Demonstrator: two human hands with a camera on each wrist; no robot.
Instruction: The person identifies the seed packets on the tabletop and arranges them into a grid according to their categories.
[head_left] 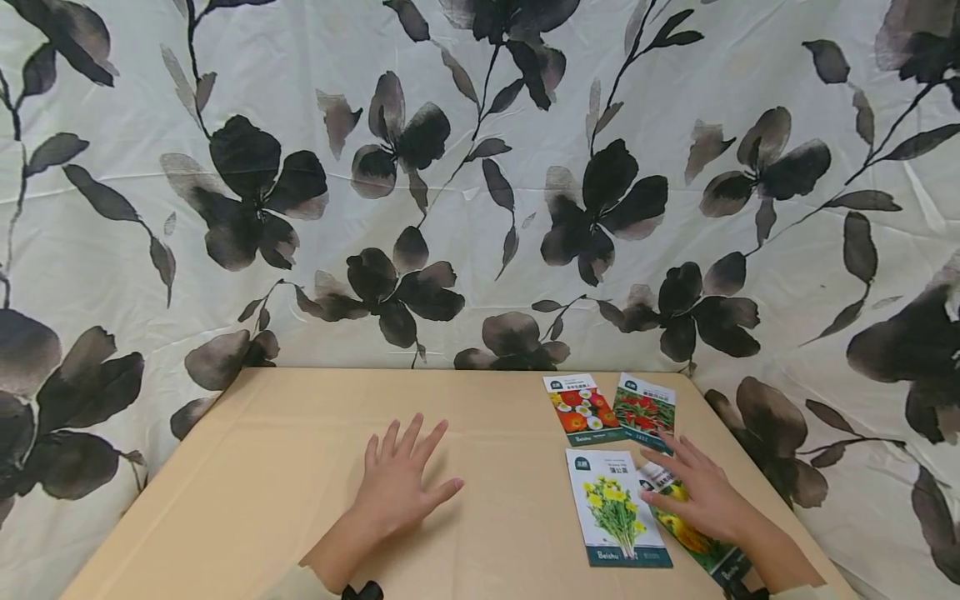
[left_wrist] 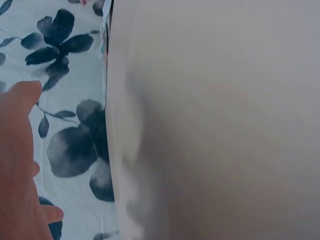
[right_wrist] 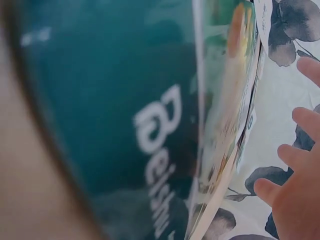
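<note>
Several seed packets lie on the right side of the table. A packet with yellow flowers [head_left: 611, 508] is nearest the middle, in front of one with red, orange and white flowers [head_left: 585, 410] and one with red blooms [head_left: 641, 408]. My right hand [head_left: 697, 487] is spread over a fourth packet with large yellow-orange flowers [head_left: 690, 533], hiding part of it; that packet's teal end [right_wrist: 100, 100] fills much of the right wrist view. My left hand [head_left: 401, 479], fingers spread and holding nothing, is over the table left of the packets. In its wrist view the left hand [left_wrist: 17, 160] shows at the left edge.
The tan table [head_left: 247, 492] narrows toward its far edge. Behind it and down both sides hangs a white cloth [head_left: 480, 217] with dark flowers. A black band [head_left: 362, 591] shows at the left wrist.
</note>
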